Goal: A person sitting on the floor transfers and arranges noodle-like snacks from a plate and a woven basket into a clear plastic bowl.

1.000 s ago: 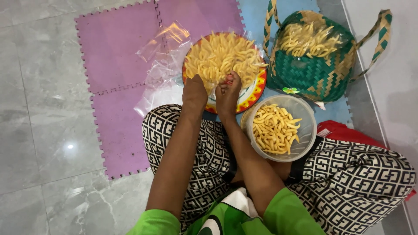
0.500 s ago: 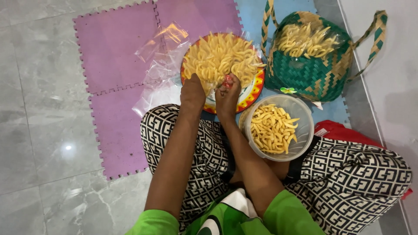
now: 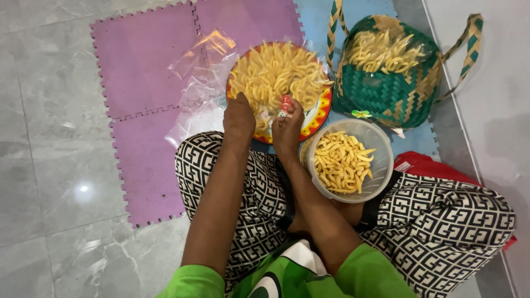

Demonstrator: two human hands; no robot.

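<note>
Nearest the camera, the person sits cross-legged on the floor in patterned trousers, with a clear round tub (image 3: pixel 348 160) resting against the right knee; it looks roughly half full of yellow finger-shaped snacks. Just beyond it both hands meet at the near rim of the colourful round plate (image 3: pixel 319 113). The left hand (image 3: pixel 238 117) is curled, fingers down among the snacks. The right hand (image 3: pixel 287 126) is closed around something small with a red patch; I cannot tell what it is. The heap of snacks (image 3: pixel 279 72) on the plate remains large, so much appears left to sort. A clear plastic bag (image 3: pixel 201 72) lies crumpled at the plate's left on the purple foam mat (image 3: pixel 138 72). Farthest, at the right, a green woven basket (image 3: pixel 392 91) holds more snacks.
</note>
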